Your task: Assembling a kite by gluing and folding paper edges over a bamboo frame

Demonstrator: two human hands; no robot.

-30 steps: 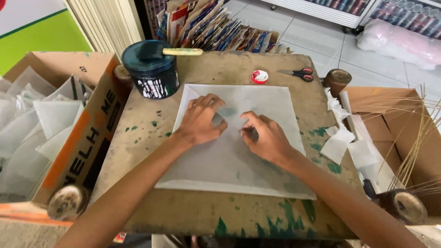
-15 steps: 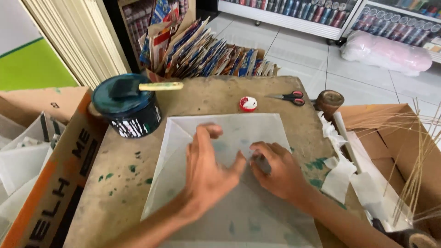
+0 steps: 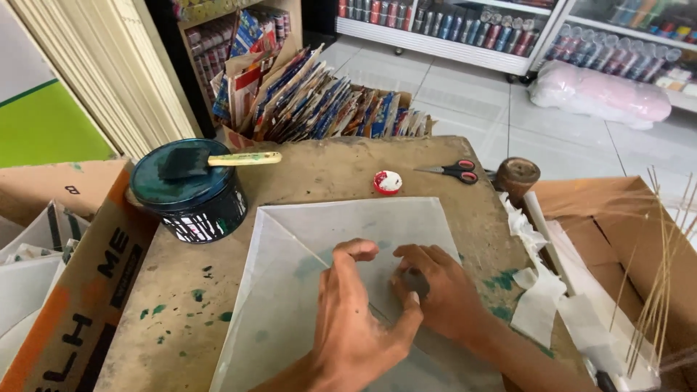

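The bench (image 3: 319,181) fills most of the view, a worn brown top spattered with green, with cardboard boxes (image 3: 65,290) drawn up close on both sides. A big sheet of thin white paper (image 3: 348,225) lies flat in the middle of it, one flap folded over along a slanting crease, probably so the fold can be pressed against the hard surface. Behind the bench stands a rack of colourful packets (image 3: 319,101). At the back left sits a dark tin (image 3: 190,194) with a foam brush (image 3: 218,160) laid across its lid, within easy reach.

The left hand (image 3: 356,319) lies on the paper with fingers bent and thumb spread, seemingly pinning the sheet. The right hand (image 3: 435,290) is just beside it, fingers curled narrow and pinching at the crease; neither grips anything else.

Thin sticks (image 3: 664,268) lean in the right box. Red-handled scissors (image 3: 454,170) and a small red-and-white cap (image 3: 388,181) lie beyond the paper.
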